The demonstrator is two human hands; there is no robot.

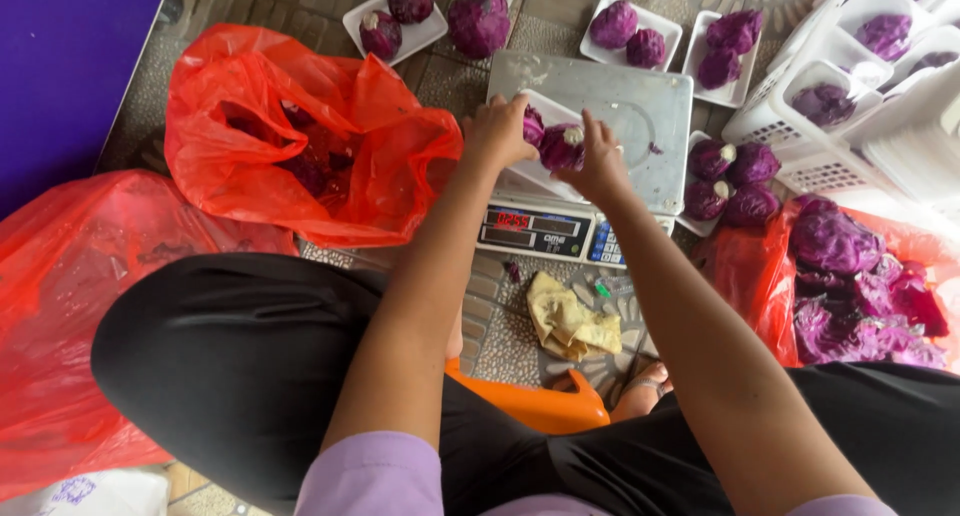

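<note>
Risk first: white foam tray (545, 111) sitting skewed on the flat steel platform of the digital scale (640, 101), its near end reaching toward the platform's front edge at about 6 o'clock, so a nudge from either wrist probably enough to tip it off toward the display panel (535, 231). Also likely: the round purple cabbage half (562, 148) rolling off the shallow tray rim if let go unevenly, since a second purple piece (533, 126) already crowds the tray at 9 o'clock of it. A reading possibly thrown off as well, with both hands bearing on the load. Left hand (497, 131) curled over the tray's left edge, fingers bent downward and clasping the rim beside the smaller piece, forearm stretched straight out from 6 o'clock. Right hand (600, 161) cupped round the cabbage half from its 3 o'clock side, thumb on top, fingers wrapped and gripping, wrist slightly cocked inward. Around the scale: crumpled red plastic bag (300, 136) at 9 o'clock holding more purple heads, filled white trays (640, 31) at 12 o'clock, white plastic crates (850, 96) at 2 o'clock, a yellowish rag (570, 321) on the tiled floor at 6 o'clock.
</note>
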